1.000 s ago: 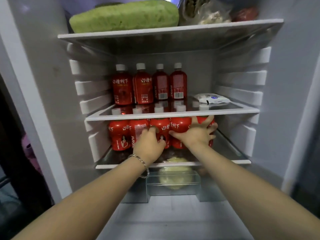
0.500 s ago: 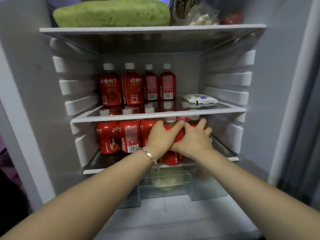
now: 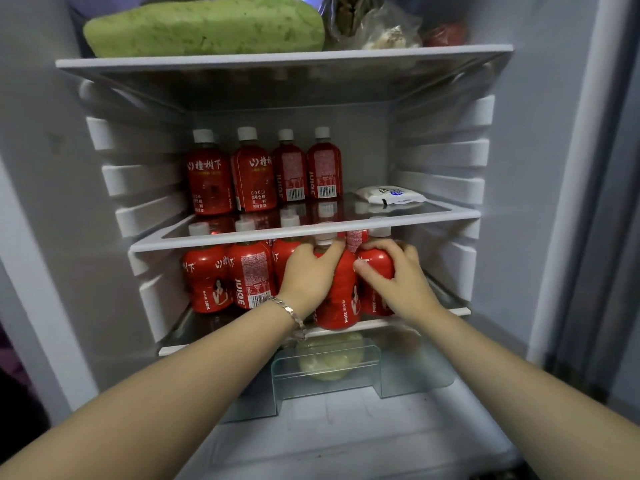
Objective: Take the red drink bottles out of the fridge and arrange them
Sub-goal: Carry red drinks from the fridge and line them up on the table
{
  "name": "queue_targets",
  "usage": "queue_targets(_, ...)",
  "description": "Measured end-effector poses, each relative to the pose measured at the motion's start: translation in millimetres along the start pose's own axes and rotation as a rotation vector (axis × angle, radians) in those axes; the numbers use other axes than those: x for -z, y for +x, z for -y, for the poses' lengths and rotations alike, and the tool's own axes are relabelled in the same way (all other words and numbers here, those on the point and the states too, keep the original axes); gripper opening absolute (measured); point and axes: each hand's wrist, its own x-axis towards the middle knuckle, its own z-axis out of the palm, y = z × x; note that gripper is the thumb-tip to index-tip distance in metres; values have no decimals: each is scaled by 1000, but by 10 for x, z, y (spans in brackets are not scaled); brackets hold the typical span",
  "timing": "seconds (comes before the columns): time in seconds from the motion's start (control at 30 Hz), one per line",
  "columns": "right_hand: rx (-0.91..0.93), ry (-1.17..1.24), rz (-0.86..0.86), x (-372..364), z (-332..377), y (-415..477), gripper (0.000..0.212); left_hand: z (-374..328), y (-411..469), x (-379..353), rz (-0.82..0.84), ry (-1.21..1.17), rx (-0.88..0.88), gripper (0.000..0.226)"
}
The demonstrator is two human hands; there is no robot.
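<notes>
Left hand (image 3: 308, 273) and right hand (image 3: 400, 277) hold red bottles (image 3: 338, 299) at shelf (image 3: 448, 312) edge.

A big green gourd (image 3: 204, 27) lay on the top shelf (image 3: 277, 59) beside a plastic bag (image 3: 377, 27). A white packet (image 3: 389, 195) lay on the middle shelf (image 3: 440, 213), a pale round vegetable (image 3: 329, 358) in the clear drawer (image 3: 419, 372).

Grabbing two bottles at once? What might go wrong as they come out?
The left hand holds a red white-capped plastic drink bottle at the front lip of the lower glass shelf; it could slip off. The right hand grips a second red bottle whose cap sits close under the white-rimmed middle shelf, so lifting may knock it.
</notes>
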Motion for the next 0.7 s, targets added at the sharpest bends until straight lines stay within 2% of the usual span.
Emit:
queue_targets(0.07, -60, -14, -167, -33, -8, 48, 29, -1, 11, -22, -8, 32, 2, 25)
queue_targets(0.2, -388, 50, -476, -4, 22, 130, 52, -13, 55, -68, -13, 48, 40, 25)
queue_targets(0.43, -564, 195, -454, -66, -51, 69, 49, 1, 33, -126, -115, 54, 50, 27)
queue_targets(0.6, -612, 208, -392, -26, -110, 159, 49, -40, 102, -102, -48, 139, 85, 38)
queue_targets(0.7, -624, 220, -367, -28, -140, 198, 49, -79, 211, -92, 3, 96, 235, 36)
